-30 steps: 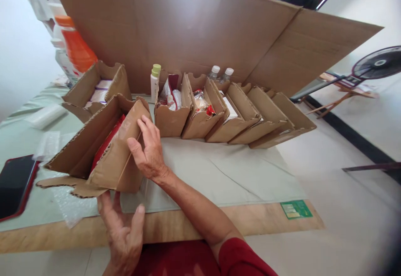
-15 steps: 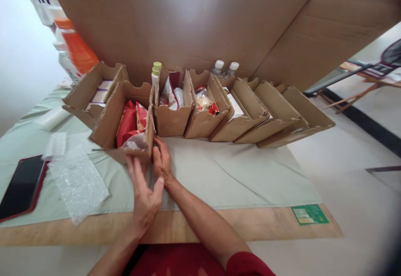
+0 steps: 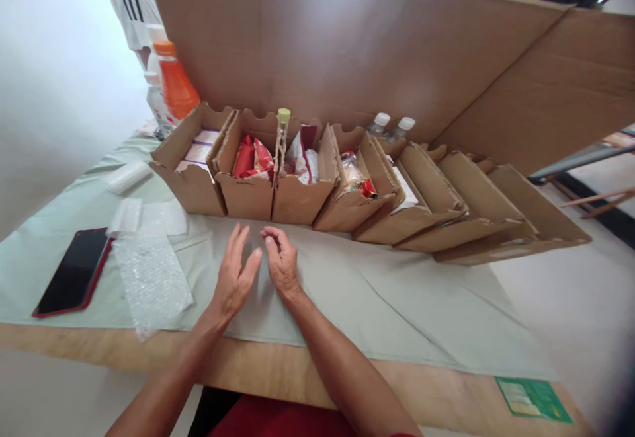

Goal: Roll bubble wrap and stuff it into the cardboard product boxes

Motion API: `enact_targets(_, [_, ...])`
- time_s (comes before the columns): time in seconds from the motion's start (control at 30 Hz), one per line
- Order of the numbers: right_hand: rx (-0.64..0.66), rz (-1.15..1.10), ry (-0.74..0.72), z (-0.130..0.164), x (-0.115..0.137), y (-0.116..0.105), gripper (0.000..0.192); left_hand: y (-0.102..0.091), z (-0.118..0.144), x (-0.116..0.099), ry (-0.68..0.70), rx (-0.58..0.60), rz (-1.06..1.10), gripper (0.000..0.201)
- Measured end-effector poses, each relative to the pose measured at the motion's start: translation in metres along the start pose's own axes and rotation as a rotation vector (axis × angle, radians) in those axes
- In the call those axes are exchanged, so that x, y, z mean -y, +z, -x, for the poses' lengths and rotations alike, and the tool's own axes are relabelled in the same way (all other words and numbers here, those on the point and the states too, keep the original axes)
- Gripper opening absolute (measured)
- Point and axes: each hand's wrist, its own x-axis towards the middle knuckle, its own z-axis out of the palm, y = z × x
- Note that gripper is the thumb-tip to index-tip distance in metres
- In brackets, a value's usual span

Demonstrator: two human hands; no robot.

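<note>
A row of cardboard boxes runs along the table. Just in front of the second from the left, a cardboard box (image 3: pixel 247 198) with red packets (image 3: pixel 254 157) in it, are both my hands, touching nothing. My left hand (image 3: pixel 237 273) has its fingers stretched and its thumb apart. My right hand (image 3: pixel 282 260) is loosely curved, fingers bent, with nothing in it. Flat white and purple packs (image 3: pixel 198 149) lie in the leftmost box. To the right, a box (image 3: pixel 298 205) holds a maroon-and-white packet (image 3: pixel 298 153), and another box (image 3: pixel 342 215) holds clear-wrapped food (image 3: pixel 351 174).
A phone (image 3: pixel 74 272), bubble wrap (image 3: pixel 151 281) and a plastic roll (image 3: pixel 127 176) lie on the left. Bottles, one orange (image 3: pixel 176 83), stand behind the boxes before a tall cardboard panel (image 3: pixel 317 47). A person's striped sleeve (image 3: pixel 131 7) shows at upper left.
The box with red packets has gone back into line between its neighbours. Both hands have let go of it and drawn back. The view has shifted left.
</note>
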Motion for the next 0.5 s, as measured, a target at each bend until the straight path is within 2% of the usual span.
enact_targets(0.1, [0.223, 0.139, -0.161, -0.018, 0.047, 0.011, 0.038, -0.027, 0.04, 0.013, -0.062, -0.009, -0.08, 0.044])
enact_targets(0.17, [0.404, 0.312, -0.253, -0.041, 0.084, 0.028, 0.052, -0.041, 0.062, 0.022, -0.07, -0.045, -0.089, 0.035])
enact_targets(0.23, [0.515, 0.541, -0.275, -0.068, 0.115, 0.05, 0.066, -0.05, 0.077, 0.032, -0.027, -0.093, -0.082, 0.03])
enact_targets(0.3, [0.555, 0.747, -0.25, -0.094, 0.134, 0.072, 0.068, -0.053, 0.085, 0.041, 0.035, -0.134, -0.073, 0.026])
enact_targets(0.37, [0.528, 0.869, -0.233, -0.114, 0.141, 0.089, 0.055, -0.052, 0.09, 0.048, 0.074, -0.148, -0.059, 0.024])
enact_targets(0.43, [0.478, 0.916, -0.246, -0.124, 0.14, 0.098, 0.037, -0.049, 0.094, 0.053, 0.054, -0.165, -0.023, 0.028])
enact_targets(0.5, [0.466, 0.92, -0.273, -0.123, 0.139, 0.101, 0.029, -0.046, 0.096, 0.056, -0.029, -0.207, 0.074, 0.041])
